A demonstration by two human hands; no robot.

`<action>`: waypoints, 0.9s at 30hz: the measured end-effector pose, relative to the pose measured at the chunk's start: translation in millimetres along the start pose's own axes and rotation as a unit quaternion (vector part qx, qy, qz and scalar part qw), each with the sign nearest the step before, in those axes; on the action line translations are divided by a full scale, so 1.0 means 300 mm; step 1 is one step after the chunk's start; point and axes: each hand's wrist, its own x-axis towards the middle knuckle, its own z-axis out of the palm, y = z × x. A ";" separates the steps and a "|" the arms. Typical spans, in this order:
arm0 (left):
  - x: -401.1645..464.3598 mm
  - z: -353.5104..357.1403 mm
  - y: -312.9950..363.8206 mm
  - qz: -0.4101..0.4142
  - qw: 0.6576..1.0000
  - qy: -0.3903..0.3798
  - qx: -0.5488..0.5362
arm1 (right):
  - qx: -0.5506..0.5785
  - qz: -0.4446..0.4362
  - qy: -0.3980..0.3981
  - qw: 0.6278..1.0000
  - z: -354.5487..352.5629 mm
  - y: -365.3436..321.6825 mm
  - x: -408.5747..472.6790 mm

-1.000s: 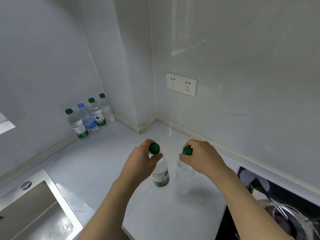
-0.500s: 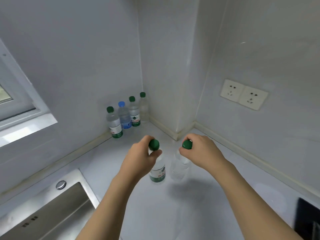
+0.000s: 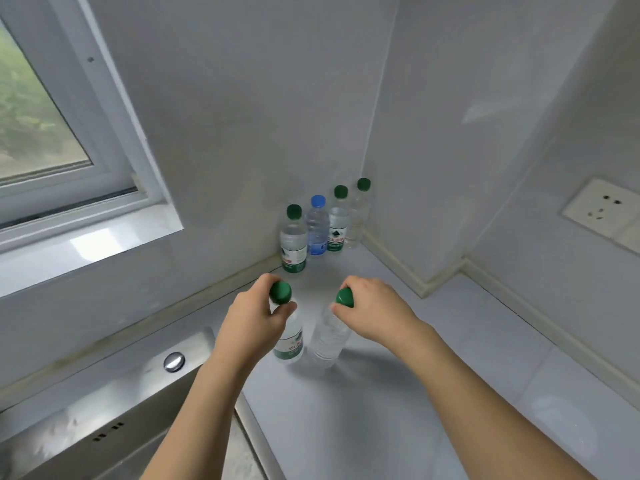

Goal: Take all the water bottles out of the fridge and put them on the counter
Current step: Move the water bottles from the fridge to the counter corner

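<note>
My left hand (image 3: 254,320) grips the neck of a green-capped water bottle with a green and white label (image 3: 291,344). My right hand (image 3: 374,311) holds a second green-capped bottle without a label (image 3: 325,341) by its neck. Both bottles hang side by side just over the white counter (image 3: 381,410); whether their bases touch it I cannot tell. Several more bottles (image 3: 320,225), one with a blue cap, stand in a row against the wall in the back corner. The fridge is out of view.
A steel sink (image 3: 104,434) with a round button lies at the lower left, next to the counter. A window (image 3: 45,133) with a sill fills the upper left. A wall socket (image 3: 602,207) sits on the right wall.
The view has swung left and both hands have carried their bottles toward the corner row. The stove at the right has left the view and the window has come in.
</note>
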 end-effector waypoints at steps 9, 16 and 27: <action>0.146 -0.058 -0.184 -0.046 0.998 0.038 -0.024 | -0.038 -0.071 -0.030 0.996 0.077 -0.183 0.254; 0.252 -0.060 -0.222 -0.033 0.995 0.098 0.009 | -0.082 -0.137 -0.037 0.986 0.095 -0.263 0.445; 0.406 -0.086 -0.263 -0.048 0.990 0.132 -0.020 | -0.082 -0.183 -0.046 0.979 0.085 -0.313 0.651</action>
